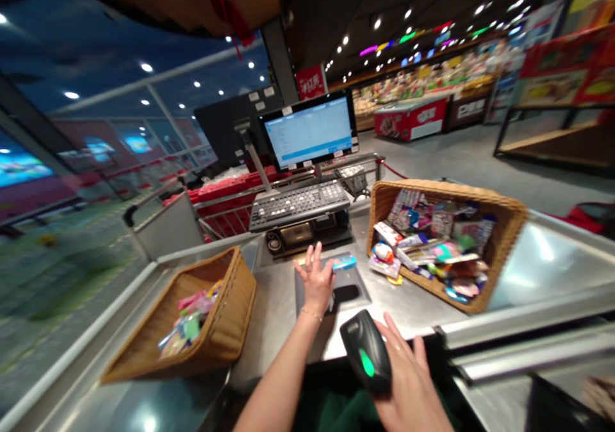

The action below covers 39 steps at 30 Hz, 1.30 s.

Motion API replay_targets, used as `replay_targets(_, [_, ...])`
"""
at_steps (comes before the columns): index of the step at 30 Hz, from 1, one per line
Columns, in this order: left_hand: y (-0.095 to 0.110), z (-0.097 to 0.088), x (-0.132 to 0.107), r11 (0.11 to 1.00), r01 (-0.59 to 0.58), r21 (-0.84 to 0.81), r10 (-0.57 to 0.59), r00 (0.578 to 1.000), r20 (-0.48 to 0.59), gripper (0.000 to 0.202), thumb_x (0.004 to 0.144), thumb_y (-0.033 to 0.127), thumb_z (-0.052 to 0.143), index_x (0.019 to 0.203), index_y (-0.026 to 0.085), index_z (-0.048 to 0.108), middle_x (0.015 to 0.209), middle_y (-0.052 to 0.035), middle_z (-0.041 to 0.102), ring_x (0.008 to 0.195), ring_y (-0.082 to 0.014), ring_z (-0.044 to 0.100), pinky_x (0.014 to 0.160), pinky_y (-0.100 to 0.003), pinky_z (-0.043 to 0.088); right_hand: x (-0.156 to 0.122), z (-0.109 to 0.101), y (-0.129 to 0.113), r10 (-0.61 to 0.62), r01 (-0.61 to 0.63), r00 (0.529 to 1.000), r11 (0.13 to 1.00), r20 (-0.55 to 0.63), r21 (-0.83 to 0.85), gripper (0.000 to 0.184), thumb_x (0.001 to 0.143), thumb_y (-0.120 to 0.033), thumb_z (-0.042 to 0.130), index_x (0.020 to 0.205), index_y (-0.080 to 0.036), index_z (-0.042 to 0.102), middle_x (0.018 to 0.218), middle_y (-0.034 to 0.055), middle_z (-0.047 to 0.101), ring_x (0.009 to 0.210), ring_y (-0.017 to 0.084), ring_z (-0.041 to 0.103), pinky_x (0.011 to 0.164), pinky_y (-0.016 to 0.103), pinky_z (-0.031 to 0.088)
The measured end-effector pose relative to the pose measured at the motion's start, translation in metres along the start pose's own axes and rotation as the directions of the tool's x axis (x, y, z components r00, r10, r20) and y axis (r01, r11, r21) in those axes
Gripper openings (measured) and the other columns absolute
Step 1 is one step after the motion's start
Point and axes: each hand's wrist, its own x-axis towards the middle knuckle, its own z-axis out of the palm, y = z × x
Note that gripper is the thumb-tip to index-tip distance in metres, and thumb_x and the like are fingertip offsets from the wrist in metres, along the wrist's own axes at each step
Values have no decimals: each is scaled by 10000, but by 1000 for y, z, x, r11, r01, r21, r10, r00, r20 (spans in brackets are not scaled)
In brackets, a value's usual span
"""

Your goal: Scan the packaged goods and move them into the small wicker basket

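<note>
My left hand [317, 288] reaches over the dark flat plate [361, 290] set in the metal counter, its fingers spread and nothing visible in them. Just right of its fingertips lies a small blue packet [344, 263]; whether the thumb touches it I cannot tell. In the lower middle, my right hand [408, 381] holds a black barcode scanner [366, 353] with a green light on its top. Some of that hand's fingers stretch out past the scanner's right side. The grip underneath is hidden.
A wicker basket [504, 246] of mixed small packaged goods lies tilted at the right. Another wicker basket [235, 304] with a few colourful packets stands at the left. Behind the plate are a keyboard [302, 202] and a lit monitor [310, 131]. Metal rails [519, 352] edge the counter.
</note>
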Motion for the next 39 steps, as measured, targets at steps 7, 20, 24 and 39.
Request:
replay_targets(7, [-14, -11, -2, 999, 39, 29, -39, 999, -7, 292, 731, 200, 700, 1001, 309, 687, 1515, -94, 367, 1416, -323, 281, 1110, -686, 31, 2, 2, -10, -37, 37, 999, 999, -5, 6, 611, 682, -69, 392, 1265, -176, 538, 1390, 116, 526, 1403, 316, 315, 1085, 670, 248])
replay_targets(20, [-35, -28, -9, 995, 99, 32, -98, 994, -46, 273, 728, 192, 695, 978, 301, 684, 1509, -91, 378, 1418, -312, 280, 1110, -681, 14, 5, 3, -26, -133, 134, 990, 990, 41, -33, 567, 688, -109, 426, 1237, -167, 557, 1411, 138, 500, 1385, 356, 337, 1059, 684, 258])
replay_targets(24, [-42, -34, -11, 992, 120, 41, -118, 992, -53, 267, 723, 193, 703, 968, 295, 692, 1505, -89, 385, 1413, -319, 290, 1113, -681, 9, 6, 3, -32, -148, 150, 987, 988, 69, -34, 558, 691, -120, 426, 1229, -165, 568, 1419, 133, 492, 1395, 352, 321, 1061, 679, 263])
replay_targets(39, [-69, -53, -18, 985, 158, 68, -151, 984, -97, 293, 757, 204, 680, 1031, 307, 693, 1506, -86, 384, 1415, -324, 283, 1107, -691, -12, 12, 6, -57, -171, 172, 983, 985, 70, -6, 600, 670, -112, 388, 1246, -151, 550, 1407, 122, 507, 1399, 334, 318, 1065, 675, 255])
